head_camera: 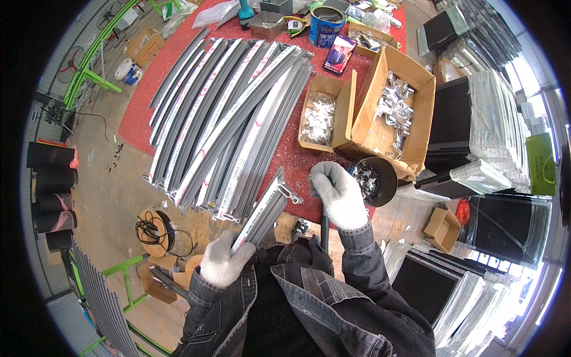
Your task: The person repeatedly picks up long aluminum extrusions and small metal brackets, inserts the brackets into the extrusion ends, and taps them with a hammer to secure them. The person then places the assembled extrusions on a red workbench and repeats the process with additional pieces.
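My left hand point(225, 259), in a white knitted glove, grips a grey metal profile point(263, 214) with a white printed film. A small metal fitting point(290, 193) sticks out at the profile's far end. My right hand point(339, 194), also gloved, is over the table's near edge with its fingers curled together. Whether something small is pinched in it is hidden. Just right of that hand stands a dark round container point(383, 178) of small black and silvery parts. Many similar profiles point(223, 120) lie stacked on the red-covered table point(138, 111), several with metal fittings at their ends.
Behind the right hand are a small carton point(308, 143) and a larger carton point(415, 76), both holding metal pieces. A phone point(340, 54) leans near a blue can point(327, 26). Wrapped panels point(495, 111) stack at right; a cable spool point(154, 234) is on the floor at left.
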Action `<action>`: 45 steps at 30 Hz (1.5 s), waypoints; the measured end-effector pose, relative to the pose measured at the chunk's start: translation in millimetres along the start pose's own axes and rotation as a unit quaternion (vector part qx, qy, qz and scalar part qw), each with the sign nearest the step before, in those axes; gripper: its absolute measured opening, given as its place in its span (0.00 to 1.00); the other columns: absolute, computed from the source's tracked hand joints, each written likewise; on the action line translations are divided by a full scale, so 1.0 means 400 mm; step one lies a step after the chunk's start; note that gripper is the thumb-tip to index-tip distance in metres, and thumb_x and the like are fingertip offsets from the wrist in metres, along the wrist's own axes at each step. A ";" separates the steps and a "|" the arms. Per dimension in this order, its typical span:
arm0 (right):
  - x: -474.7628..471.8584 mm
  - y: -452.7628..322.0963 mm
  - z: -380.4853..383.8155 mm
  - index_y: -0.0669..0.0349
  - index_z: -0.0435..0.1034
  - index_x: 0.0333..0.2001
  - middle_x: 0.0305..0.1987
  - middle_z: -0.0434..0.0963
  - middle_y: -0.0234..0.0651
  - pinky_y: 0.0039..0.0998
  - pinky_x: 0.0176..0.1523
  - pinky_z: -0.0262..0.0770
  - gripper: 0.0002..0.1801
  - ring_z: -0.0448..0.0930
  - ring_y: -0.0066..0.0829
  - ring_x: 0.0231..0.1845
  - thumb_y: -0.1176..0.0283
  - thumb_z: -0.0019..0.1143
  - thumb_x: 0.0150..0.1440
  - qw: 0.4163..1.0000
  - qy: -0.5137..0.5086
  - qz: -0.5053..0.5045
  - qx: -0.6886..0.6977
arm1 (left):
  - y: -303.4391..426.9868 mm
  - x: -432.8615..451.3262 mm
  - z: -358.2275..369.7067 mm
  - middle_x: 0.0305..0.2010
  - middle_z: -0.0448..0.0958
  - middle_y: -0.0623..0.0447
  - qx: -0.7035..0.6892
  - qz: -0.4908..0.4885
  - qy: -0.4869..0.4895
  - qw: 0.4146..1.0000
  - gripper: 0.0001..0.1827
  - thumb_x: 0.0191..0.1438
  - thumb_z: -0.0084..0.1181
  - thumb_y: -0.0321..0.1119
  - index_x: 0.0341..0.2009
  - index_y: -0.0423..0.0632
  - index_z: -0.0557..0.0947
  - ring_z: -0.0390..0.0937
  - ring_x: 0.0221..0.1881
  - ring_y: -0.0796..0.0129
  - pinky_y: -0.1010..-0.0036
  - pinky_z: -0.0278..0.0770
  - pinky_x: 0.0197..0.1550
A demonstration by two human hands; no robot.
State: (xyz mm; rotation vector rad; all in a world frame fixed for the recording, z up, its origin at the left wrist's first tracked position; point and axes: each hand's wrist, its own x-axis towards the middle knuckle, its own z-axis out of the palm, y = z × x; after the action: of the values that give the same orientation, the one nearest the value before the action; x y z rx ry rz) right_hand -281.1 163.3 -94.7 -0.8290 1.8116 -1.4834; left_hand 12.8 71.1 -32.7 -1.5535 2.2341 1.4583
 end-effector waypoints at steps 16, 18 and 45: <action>-0.032 -0.111 0.022 0.75 0.80 0.55 0.42 0.89 0.39 0.26 0.41 0.85 0.13 0.87 0.22 0.35 0.75 0.65 0.72 0.984 0.053 0.077 0.150 | 0.025 -0.006 0.007 0.40 0.87 0.31 0.017 -0.016 0.004 1.000 0.25 0.62 0.73 0.48 0.50 0.38 0.84 0.90 0.46 0.38 0.53 0.84 0.48; -0.032 -0.113 0.033 0.75 0.80 0.56 0.43 0.90 0.40 0.26 0.42 0.85 0.14 0.87 0.23 0.36 0.75 0.65 0.72 0.984 0.059 0.079 0.148 | 0.027 -0.007 0.007 0.39 0.86 0.33 0.020 0.004 0.002 1.000 0.26 0.62 0.71 0.47 0.51 0.36 0.84 0.89 0.43 0.46 0.56 0.83 0.47; -0.026 -0.120 0.026 0.69 0.84 0.51 0.38 0.90 0.39 0.27 0.44 0.84 0.11 0.86 0.20 0.37 0.77 0.63 0.68 0.994 -0.015 -0.063 -0.091 | 0.010 -0.017 0.019 0.38 0.87 0.34 0.043 0.053 0.034 0.997 0.26 0.57 0.79 0.50 0.45 0.40 0.86 0.90 0.43 0.40 0.55 0.85 0.44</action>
State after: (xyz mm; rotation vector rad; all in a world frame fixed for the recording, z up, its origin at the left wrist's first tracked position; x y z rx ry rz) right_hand -263.2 158.0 -48.3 -1.0663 1.9228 -1.3887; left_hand 9.8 81.6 -31.0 -1.5025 2.4177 1.3324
